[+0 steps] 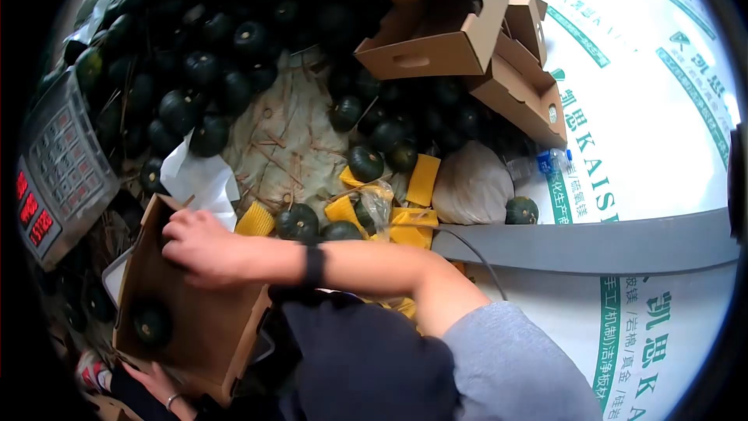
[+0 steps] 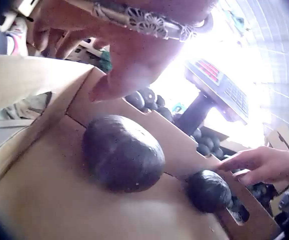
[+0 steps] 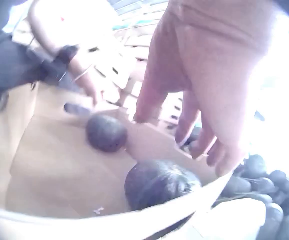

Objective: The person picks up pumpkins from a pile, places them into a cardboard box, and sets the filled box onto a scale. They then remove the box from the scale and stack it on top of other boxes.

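A shallow cardboard box [image 1: 206, 316] holds two dark green kabocha squashes. One squash [image 2: 124, 155] lies close to my left hand [image 2: 134, 55], whose thumb reaches over the box corner while the fingers hang beyond the wall. The other squash [image 2: 209, 191] sits in the far corner beside my right hand [image 2: 272, 167]. In the right wrist view, the right hand [image 3: 209, 85] arches over the box wall above that squash [image 3: 162, 185], fingers loosely bent and nothing pinched. The head view shows the left hand [image 1: 156, 386] at the box's near edge; the right hand [image 1: 199, 245] hides the far squash there.
A scale display [image 1: 66, 171] with red digits stands left of the box. Many squashes [image 1: 202, 68] are heaped beyond it. Cardboard boxes [image 1: 436, 47] are stacked at the back. Yellow foam nets [image 1: 423, 179], a white bag [image 1: 471, 187] and a bottle [image 1: 549, 161] lie to the right.
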Action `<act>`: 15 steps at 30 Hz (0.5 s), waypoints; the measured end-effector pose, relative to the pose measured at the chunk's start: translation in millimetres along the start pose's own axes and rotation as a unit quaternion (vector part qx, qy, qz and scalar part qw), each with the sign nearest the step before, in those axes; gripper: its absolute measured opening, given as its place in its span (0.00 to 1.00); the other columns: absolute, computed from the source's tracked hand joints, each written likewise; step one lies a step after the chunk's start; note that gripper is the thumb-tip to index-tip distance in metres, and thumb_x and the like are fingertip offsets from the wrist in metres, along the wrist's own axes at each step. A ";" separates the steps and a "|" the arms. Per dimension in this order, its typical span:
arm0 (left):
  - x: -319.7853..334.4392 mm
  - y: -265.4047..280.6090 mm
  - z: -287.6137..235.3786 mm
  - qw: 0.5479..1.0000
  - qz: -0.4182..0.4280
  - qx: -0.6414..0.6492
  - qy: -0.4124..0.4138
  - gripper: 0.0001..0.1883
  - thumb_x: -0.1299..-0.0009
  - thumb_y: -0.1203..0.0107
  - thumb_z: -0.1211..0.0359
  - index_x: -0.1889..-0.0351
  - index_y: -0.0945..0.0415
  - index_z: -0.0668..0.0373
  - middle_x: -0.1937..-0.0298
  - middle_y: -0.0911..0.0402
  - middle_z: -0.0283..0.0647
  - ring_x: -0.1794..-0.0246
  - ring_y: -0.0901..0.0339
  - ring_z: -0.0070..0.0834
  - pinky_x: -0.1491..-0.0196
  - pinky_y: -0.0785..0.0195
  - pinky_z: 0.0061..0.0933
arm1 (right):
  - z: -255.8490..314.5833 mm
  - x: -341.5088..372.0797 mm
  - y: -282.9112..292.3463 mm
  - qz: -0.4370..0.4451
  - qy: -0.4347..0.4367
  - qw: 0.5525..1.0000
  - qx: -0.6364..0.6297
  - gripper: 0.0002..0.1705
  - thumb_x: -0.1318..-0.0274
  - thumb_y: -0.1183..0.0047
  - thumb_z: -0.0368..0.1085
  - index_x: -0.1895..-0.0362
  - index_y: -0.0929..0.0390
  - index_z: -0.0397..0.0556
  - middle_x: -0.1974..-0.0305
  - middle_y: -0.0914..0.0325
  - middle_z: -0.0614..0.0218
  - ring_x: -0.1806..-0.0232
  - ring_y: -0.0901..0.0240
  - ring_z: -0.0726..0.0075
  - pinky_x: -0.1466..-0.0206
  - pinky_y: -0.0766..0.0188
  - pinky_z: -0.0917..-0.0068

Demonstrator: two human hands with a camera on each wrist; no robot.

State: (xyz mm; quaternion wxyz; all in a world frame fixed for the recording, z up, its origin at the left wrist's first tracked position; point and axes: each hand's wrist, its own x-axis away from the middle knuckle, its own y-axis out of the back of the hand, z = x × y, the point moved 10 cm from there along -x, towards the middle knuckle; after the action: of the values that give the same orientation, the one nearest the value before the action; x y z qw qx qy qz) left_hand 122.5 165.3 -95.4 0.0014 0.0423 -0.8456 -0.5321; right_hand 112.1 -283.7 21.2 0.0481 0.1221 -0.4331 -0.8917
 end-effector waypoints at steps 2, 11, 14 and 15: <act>11.7 -22.0 29.0 0.996 0.079 0.031 0.040 0.41 0.38 0.49 0.76 0.24 0.51 0.56 0.34 0.37 0.51 0.39 0.36 0.41 0.40 0.41 0.38 | -45.8 53.0 96.7 -0.229 -0.035 0.972 -0.033 0.20 0.66 0.36 0.37 0.61 0.18 0.51 0.58 0.20 0.59 0.53 0.25 0.49 0.50 0.27 0.57; -15.2 33.6 -97.3 0.970 -0.040 -0.209 -0.121 0.40 0.32 0.42 0.64 0.25 0.50 0.56 0.32 0.34 0.53 0.38 0.29 0.43 0.42 0.31 0.44 | -379.9 370.4 335.4 -0.229 -0.578 0.696 0.360 0.53 0.58 0.33 0.53 0.30 0.46 0.50 0.36 0.39 0.44 0.37 0.41 0.32 0.41 0.37 0.37; -29.2 45.9 -145.0 0.993 -0.074 -0.062 -0.074 0.33 0.27 0.48 0.64 0.28 0.45 0.67 0.25 0.43 0.53 0.25 0.46 0.44 0.27 0.50 0.39 | -411.1 358.3 336.9 -0.205 -0.582 0.722 0.313 0.56 0.59 0.30 0.55 0.29 0.46 0.55 0.32 0.40 0.53 0.31 0.44 0.35 0.37 0.40 0.35; -11.2 44.6 -210.4 0.991 -0.060 0.098 -0.068 0.31 0.27 0.49 0.67 0.27 0.44 0.64 0.27 0.40 0.52 0.28 0.40 0.43 0.30 0.45 0.39 | -407.5 354.6 340.7 -0.196 -0.608 0.708 0.302 0.56 0.60 0.30 0.55 0.28 0.45 0.57 0.30 0.41 0.55 0.30 0.45 0.37 0.37 0.40 0.34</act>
State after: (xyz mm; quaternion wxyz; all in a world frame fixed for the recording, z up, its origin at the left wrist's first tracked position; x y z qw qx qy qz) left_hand 140.5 -4.0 36.5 -0.0923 0.0569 -0.8876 -0.4477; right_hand -131.3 -872.9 -16.6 -0.4406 -0.3568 -0.5809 -0.5840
